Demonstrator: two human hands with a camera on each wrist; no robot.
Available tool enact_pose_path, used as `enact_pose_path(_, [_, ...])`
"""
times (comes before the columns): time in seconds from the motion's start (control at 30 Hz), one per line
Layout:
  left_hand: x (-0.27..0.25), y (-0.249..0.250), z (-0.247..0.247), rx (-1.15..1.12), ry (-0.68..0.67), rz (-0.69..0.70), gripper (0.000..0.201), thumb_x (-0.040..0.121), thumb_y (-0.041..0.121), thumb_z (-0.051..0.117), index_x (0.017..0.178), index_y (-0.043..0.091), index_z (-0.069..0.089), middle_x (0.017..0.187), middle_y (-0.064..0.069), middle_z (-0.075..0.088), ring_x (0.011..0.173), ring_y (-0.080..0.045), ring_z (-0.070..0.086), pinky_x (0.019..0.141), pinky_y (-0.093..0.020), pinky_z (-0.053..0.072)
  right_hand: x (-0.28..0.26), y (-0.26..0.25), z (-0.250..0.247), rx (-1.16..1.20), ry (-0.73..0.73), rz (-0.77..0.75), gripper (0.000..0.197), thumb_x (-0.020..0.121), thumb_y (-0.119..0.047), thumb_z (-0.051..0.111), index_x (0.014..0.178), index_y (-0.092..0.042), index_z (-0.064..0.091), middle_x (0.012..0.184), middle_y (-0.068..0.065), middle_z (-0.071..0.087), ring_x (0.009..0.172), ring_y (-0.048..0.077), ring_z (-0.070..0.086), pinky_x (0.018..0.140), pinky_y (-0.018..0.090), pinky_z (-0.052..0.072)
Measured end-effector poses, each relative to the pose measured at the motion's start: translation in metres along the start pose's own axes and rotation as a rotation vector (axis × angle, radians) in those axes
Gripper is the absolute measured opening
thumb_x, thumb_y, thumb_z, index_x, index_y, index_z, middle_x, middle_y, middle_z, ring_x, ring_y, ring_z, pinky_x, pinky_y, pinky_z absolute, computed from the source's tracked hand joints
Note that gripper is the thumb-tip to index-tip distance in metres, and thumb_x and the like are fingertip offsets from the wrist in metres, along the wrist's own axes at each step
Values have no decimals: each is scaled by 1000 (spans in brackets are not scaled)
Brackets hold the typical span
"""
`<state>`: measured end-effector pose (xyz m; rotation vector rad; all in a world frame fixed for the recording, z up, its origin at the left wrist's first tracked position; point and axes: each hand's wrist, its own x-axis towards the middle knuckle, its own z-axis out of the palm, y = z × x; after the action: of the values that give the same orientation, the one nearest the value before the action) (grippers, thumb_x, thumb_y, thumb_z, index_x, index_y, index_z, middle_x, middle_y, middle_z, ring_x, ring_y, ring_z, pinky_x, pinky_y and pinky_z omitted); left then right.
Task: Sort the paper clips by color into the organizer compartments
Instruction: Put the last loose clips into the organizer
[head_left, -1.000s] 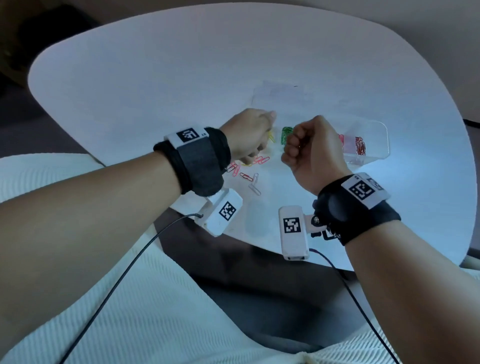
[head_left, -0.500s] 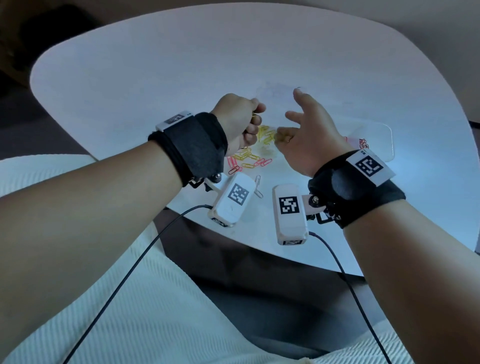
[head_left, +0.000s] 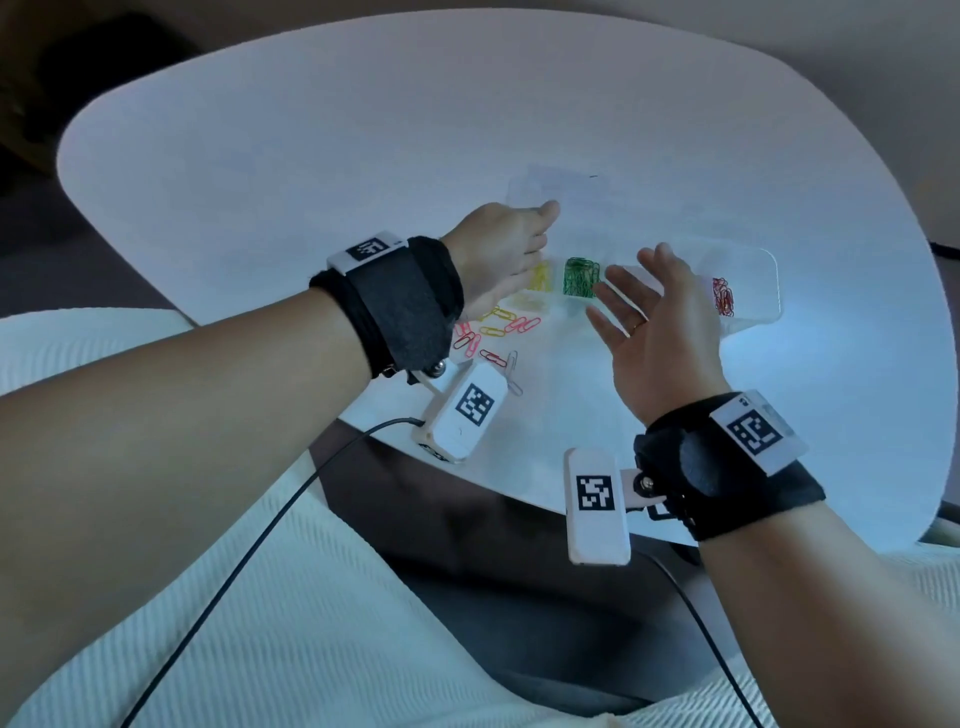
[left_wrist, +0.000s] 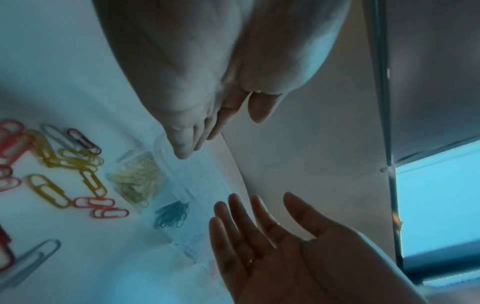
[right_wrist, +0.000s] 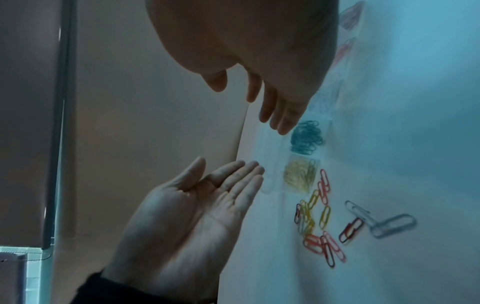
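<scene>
Hands first: your left hand (head_left: 506, 249) rests straight fingers at the clear organizer (head_left: 753, 291), seemingly steadying it, its grip released. Your right hand (head_left: 652, 317) hovers palm-open above it, holding nothing. Green clips (head_left: 581, 278), yellow clips (head_left: 540, 275) and red clips (head_left: 723, 296) already sit in separate compartments; loose clips (head_left: 493, 332) wait just beside on the white counter (head_left: 311, 156), under dim bluish room light.

Clear organizer (head_left: 769, 291): yellow, green (head_left: 581, 277), red clips sorted; loose clips (head_left: 498, 332) beside on table.
</scene>
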<state>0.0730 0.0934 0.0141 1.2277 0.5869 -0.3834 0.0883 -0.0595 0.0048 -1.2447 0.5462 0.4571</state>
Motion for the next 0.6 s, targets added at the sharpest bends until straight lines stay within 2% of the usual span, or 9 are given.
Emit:
enact_pose_path(0.03, [-2,2,1,54,17,38,51,101,28,45,145,4,36,149,-13,40,135,-22,42,110,-32,34,0,1,-2,-9,37,-30,21,98,-32,50,112,-18,57,93,1,65,90,16,64,82,31,52])
enact_pose_path(0.1, [-9,7,3,232,82,140,27,99,18,48,122,7,58,116,-12,62,104,-21,60,97,-32,47,1,2,-6,-38,91,-86,6,95,-22,49,95,-19,55,70,-2,59,65,15,57,63,28,45])
enact_pose_path(0.17, [-15,9,1,528,159,226,18,92,14,50,94,8,67,87,-5,68,76,-19,63,81,-37,56,1,5,-7,-83,72,-133,10,89,-12,46,82,-17,51,55,-3,50,49,14,44,52,27,32])
enact_pose_path(0.23, [-20,6,-4,951,247,234,18,84,21,51,82,13,67,81,-2,68,74,-23,64,74,-37,57,1,12,-6,-236,17,-177,15,86,-7,45,75,-15,51,51,-1,44,45,15,37,48,26,27])
enact_pose_path(0.3, [-21,2,-13,1325,318,158,18,80,27,54,84,14,67,84,-5,66,75,-27,61,70,-33,52,-1,24,-4,-509,-63,-199,19,88,-7,49,73,-14,59,53,-1,50,46,14,41,44,23,30])
enact_pose_path(0.37, [-18,-4,-23,1489,299,67,19,83,29,56,86,13,66,84,-6,66,71,-27,59,64,-31,46,-3,41,-2,-819,-183,-204,17,89,-11,55,81,-15,69,63,-2,61,54,13,52,49,21,40])
enact_pose_path(0.4, [-16,-7,-28,1516,275,44,18,84,29,57,86,13,66,84,-5,65,71,-26,59,63,-31,45,-3,49,-2,-970,-235,-213,16,88,-14,57,87,-16,72,71,-2,66,62,13,57,57,23,44])
enact_pose_path(0.47, [-10,-11,-34,1502,255,47,14,85,26,59,90,16,67,88,-4,66,77,-27,61,65,-32,44,2,64,-2,-1215,-282,-246,21,87,-16,57,101,-19,73,87,-3,68,78,14,60,70,22,44])
enact_pose_path(0.6, [1,-18,-43,1425,326,117,14,84,17,60,95,24,65,95,0,63,80,-26,57,66,-31,39,13,74,7,-1311,-231,-350,30,90,-20,56,116,-26,69,108,0,70,96,19,64,80,23,45])
